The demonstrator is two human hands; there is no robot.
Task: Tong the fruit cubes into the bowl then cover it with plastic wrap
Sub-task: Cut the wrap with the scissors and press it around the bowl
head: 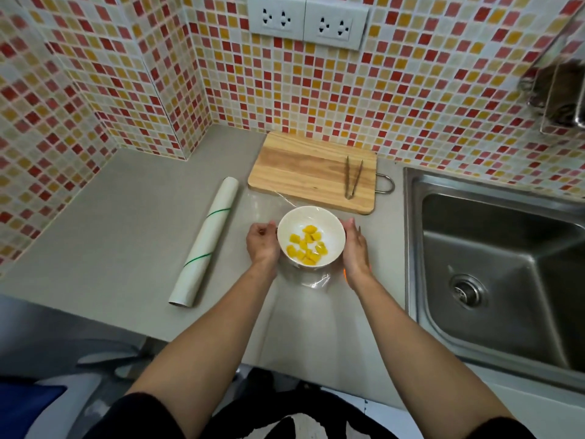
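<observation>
White bowl (311, 236) sits upright on the grey counter (126, 236), just in front of the wooden cutting board (311, 171). Inside it, a loose heap of yellow fruit cubes (306, 247), gathered toward the near side. A clear sheet of plastic wrap (313, 280) lies over the bowl, its loose edges spilling onto the counter front and back. Left hand (262, 243) cups the bowl's left side, fingers curled against the rim; right hand (356, 248) presses flat against the right side, fingers together and pointing away from the person. Whether either hand pinches the film itself, cannot tell. Tongs (353, 177) lie on the right end of the board, long axis running away from the person, closed end nearest, tips apart and pointing to the wall. The wrap roll (205, 240) lies left of the bowl, well apart, long axis slanting from near-left to far-right. Steel sink (493, 264) to the right. Mosaic wall of red, orange and cream tiles (110, 74), with two white sockets (305, 20) above.
</observation>
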